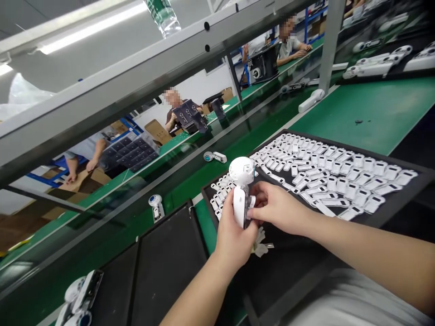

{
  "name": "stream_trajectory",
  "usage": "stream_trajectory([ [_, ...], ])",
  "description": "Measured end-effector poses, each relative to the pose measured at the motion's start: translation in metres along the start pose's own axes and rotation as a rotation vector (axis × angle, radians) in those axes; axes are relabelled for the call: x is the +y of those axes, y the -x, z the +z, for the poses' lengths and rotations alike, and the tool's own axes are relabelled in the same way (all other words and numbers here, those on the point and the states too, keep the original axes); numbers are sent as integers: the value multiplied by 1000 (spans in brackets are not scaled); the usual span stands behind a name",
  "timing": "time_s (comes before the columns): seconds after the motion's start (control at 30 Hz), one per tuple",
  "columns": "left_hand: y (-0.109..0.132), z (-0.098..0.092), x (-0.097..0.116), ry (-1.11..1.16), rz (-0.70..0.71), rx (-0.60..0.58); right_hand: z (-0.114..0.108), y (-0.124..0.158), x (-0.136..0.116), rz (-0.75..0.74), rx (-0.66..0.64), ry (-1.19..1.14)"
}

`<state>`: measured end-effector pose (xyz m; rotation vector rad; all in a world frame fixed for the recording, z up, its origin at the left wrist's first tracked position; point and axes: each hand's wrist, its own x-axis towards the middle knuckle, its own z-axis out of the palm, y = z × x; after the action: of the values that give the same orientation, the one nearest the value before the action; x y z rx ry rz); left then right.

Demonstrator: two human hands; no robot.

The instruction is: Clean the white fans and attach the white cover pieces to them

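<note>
Stretching away at a slant, a long green-topped assembly bench (370, 113) runs beneath a grey metal shelf frame (102, 86), and a clear plastic water bottle (162, 17) sits up on that frame. Past the frame, a co-worker in a pale shirt (288, 50) sits at the far end, while another person (173, 113) handles a dark tray of parts (188, 115). A third co-worker's bare arm (97, 149) reaches down towards a brown cardboard box (79, 179).

Nearer, a wide black tray (390, 218) lies on the green surface, heaped with rows of small white rectangular plastic parts (340, 174). Just in front of its corner, above the bench, the person's two hands hold a white plastic device with a round head (241, 172) upright. Its body is gripped in the left hand (234, 240), with the left fingers (245, 235) closed around it. The right hand (278, 208) comes in from the side, its fingers (258, 195) closed in a pinch on the device's edge, where a dark part shows between them.

Below the hands sits a small crumpled white scrap (260, 242), too hidden to name. A white device with a blue lens (156, 207) lies on the bench to the left, and a similar one (215, 156) lies farther along.
</note>
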<state>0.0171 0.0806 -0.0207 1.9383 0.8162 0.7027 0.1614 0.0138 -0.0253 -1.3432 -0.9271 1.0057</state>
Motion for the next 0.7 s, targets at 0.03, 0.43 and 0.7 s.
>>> stream_trajectory([
  [0.03,0,1,-1,-6,-5,9,1,0,1,-12,17,-1],
  [0.43,0,-7,-17,217,-97,32,20,-9,17,6,97,31],
  [0.7,1,-6,-15,229,-108,26,22,-5,8,46,103,-21],
])
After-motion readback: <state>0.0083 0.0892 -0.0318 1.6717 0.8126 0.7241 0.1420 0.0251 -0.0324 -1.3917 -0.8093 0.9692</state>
